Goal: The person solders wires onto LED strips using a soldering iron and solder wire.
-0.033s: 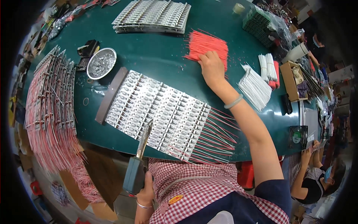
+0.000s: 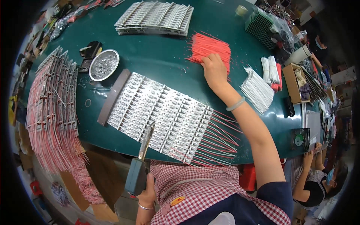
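My left hand (image 2: 148, 191) is wrapped round the dark grey-green handle of a soldering gun (image 2: 135, 176). Its metal tip slants up over the near edge of a panel of silvery metal pieces (image 2: 161, 108). Red and white wires (image 2: 221, 140) stick out from the panel's right side. Farther off, my right hand (image 2: 215, 71) rests at the near edge of a pile of loose red wires (image 2: 210, 47), fingers bent and pressed together on them. The fingertips are partly hidden. White wires (image 2: 257, 90) lie in a pile to the right of that hand.
A dark bar (image 2: 114, 97) borders the panel's left end. Beyond it stands a metal bowl of shiny bits (image 2: 104, 65). Wired panels (image 2: 52, 93) hang over the table's left edge; more panels (image 2: 154, 18) are stacked at the back. A cardboard box (image 2: 296, 82) stands right, near another person (image 2: 315, 183).
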`<state>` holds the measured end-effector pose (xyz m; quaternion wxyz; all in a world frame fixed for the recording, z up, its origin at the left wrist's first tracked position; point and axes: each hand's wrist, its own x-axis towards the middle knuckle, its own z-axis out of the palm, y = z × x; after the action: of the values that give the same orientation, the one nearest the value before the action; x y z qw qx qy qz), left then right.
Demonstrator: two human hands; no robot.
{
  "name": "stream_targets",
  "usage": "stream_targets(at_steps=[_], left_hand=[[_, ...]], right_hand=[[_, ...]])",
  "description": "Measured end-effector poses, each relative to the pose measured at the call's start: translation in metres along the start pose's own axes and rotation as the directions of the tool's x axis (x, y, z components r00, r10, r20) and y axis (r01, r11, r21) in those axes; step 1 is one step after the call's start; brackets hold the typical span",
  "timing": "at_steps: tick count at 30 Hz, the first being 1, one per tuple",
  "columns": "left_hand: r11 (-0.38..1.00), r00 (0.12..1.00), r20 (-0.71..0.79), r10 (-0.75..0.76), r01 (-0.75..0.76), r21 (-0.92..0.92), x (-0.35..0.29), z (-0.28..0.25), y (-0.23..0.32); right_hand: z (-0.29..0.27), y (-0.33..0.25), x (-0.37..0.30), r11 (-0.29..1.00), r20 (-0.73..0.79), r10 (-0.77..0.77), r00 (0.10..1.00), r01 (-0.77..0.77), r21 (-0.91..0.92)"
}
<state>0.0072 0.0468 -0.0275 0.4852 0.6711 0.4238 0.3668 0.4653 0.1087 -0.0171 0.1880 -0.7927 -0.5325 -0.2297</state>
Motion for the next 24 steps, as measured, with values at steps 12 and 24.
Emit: stream_targets(at_steps=[12,24], left_hand=[[0.998,1.000,0.002,0.022,-0.022,-0.051,0.008,0.010,0.008],[0.985,0.999,0.034,-0.039,0.044,-0.166,0.001,0.010,0.011]], right_hand=[[-0.020,0.006,0.016,0.999,0.005,-0.044,0.999,0.044,-0.024],[-0.091,-0.082,0.030,0.756,0.810,-0.217,0.545,0.619,-0.214]])
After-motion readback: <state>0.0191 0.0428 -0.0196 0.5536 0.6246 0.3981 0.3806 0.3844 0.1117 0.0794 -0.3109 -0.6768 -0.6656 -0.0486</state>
